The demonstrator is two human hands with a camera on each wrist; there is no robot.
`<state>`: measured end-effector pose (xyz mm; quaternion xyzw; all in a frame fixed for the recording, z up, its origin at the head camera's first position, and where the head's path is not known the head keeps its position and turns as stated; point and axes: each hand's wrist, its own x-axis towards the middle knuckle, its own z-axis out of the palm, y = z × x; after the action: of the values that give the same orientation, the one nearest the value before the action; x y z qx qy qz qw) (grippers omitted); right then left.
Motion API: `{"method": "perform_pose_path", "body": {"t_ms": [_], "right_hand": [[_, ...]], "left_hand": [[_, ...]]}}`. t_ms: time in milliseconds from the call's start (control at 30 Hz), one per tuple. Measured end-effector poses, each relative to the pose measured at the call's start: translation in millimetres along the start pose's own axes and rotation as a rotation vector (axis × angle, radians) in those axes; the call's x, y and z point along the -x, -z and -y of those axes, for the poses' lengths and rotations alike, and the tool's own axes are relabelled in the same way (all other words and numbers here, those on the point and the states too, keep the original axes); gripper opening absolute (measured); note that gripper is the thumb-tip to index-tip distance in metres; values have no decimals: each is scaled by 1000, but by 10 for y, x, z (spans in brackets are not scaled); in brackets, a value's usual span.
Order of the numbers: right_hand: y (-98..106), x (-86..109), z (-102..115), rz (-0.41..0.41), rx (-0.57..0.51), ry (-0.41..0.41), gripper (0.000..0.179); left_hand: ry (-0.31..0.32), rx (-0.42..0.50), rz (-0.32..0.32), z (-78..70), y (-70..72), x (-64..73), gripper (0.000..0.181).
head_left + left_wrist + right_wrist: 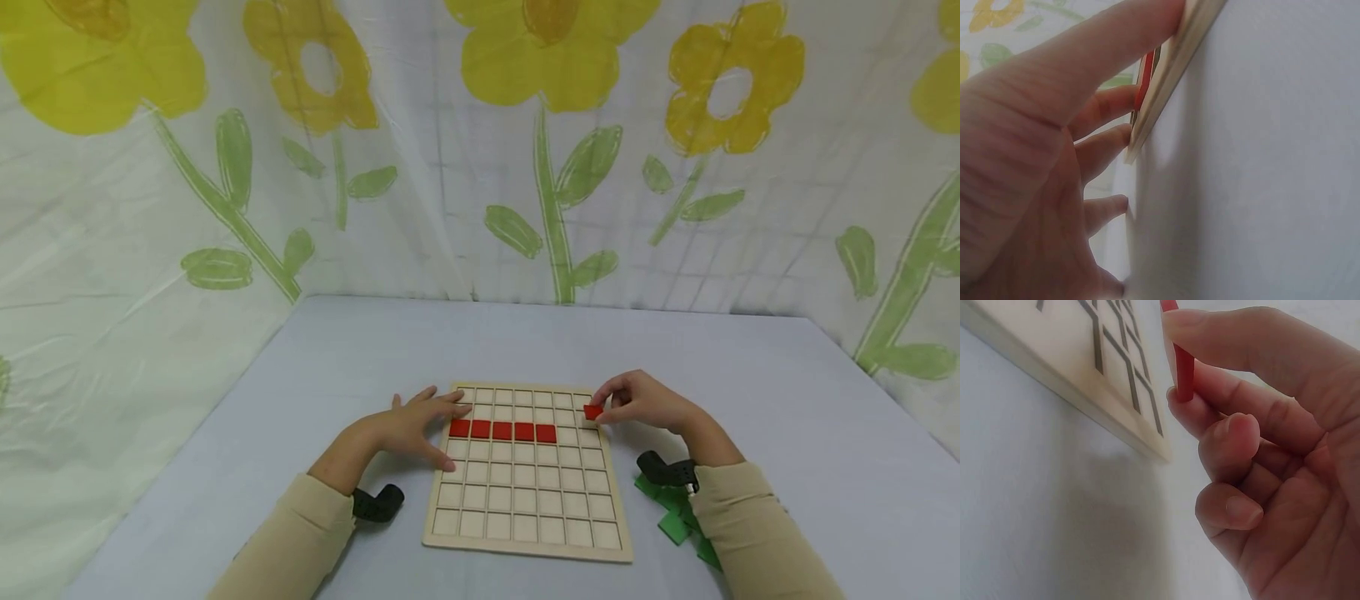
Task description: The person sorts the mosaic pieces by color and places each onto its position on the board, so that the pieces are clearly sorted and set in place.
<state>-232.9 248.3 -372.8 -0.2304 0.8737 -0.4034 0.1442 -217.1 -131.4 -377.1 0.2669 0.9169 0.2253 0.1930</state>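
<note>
Tile point(592, 412), red, pinched by right hand point(647, 402) at wooden grid board point(525, 502); left hand point(408, 425), unclenched, splayed on its left edge.

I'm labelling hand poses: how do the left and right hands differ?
The left hand spreads its fingers; the right hand curls its own. The left hand holds no tile; the right hand pinches a red tile. Both are bare, at opposite sides of the wooden board.

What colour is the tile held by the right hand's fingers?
The tile is red; it shows largest and best in the right wrist view.
</note>
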Motion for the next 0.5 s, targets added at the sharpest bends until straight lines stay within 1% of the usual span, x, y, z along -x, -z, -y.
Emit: {"method": "perform_pose_path", "body": {"t_ms": [133,300,500], "right_hand": [[-40,-33,24,13,19,14,25],[-87,-63,65,36,5,23,25],[-159,-68,145,21,17,48,27]], "left_hand": [[-1,3,0,-2,2,5,81],[-4,6,-1,-7,5,9,81],[-2,7,-2,-7,2,13,81]]}}
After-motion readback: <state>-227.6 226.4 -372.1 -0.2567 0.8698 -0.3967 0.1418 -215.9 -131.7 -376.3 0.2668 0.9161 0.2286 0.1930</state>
